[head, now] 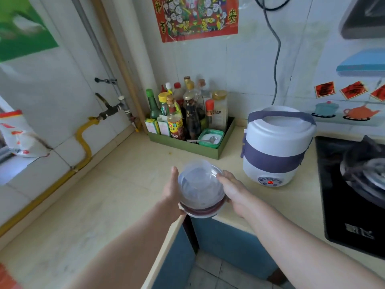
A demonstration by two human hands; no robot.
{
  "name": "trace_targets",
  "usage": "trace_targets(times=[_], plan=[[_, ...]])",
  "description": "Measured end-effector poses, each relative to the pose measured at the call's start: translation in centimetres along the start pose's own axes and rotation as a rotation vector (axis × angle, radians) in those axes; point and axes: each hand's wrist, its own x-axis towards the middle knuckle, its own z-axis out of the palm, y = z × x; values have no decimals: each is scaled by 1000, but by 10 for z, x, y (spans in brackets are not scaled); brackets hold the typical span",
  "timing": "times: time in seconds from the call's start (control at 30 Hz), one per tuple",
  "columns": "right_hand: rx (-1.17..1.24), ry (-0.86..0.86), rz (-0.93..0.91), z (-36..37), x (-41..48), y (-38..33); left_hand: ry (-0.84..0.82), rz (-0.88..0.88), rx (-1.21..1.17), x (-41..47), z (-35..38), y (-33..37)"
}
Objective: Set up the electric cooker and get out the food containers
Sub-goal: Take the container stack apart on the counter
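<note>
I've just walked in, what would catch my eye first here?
Dead centre, the left hand and right hand hold a round lidded container over the counter edge. Right of it stands a white and purple electric cooker, its red display lit. Behind, in the corner, sits a green tray crowded with sauce bottles.

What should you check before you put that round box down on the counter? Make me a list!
1. Grip: the left hand and the right hand hold the food container from both sides. Ok.
2. Lid snapped tight: the clear lid sits on top, but its seal does not show. Cannot tell.
3. Landing spot: bare counter lies just ahead of the container. Ok.
4. Electric cooker out of the way: it stands apart, to the right. Ok.
5. Cooker powered: its display glows red. Ok.
6. What is inside the container: cannot tell.
</note>
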Motion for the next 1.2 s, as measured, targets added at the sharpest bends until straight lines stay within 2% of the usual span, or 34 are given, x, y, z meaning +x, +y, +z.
trace_targets(times=[0.33, 0.83, 0.9, 0.97, 1.03, 1.1, 1.2], plan=[[-29, -66, 57, -14, 64, -13, 70, -22, -46, 44, 28, 18], [44, 29, 56, -13, 73, -19, -34, 21, 38, 86, 25, 33], [38, 54, 30, -11, 67, -20, 21, 130, 92, 86, 24, 33], [8, 84, -7, -8, 60, -21, 79, 350, 176, 83, 22, 34], [-35, 107, -46, -5, 57, -22, 60, 549, 325, 78, 21, 39], [-92, 138, -82, -2, 52, -22, 14, 630, 530, 75, 21, 44], [-177, 158, -121, -1, 44, -22, 35, 681, 804, 76, 25, 45]])
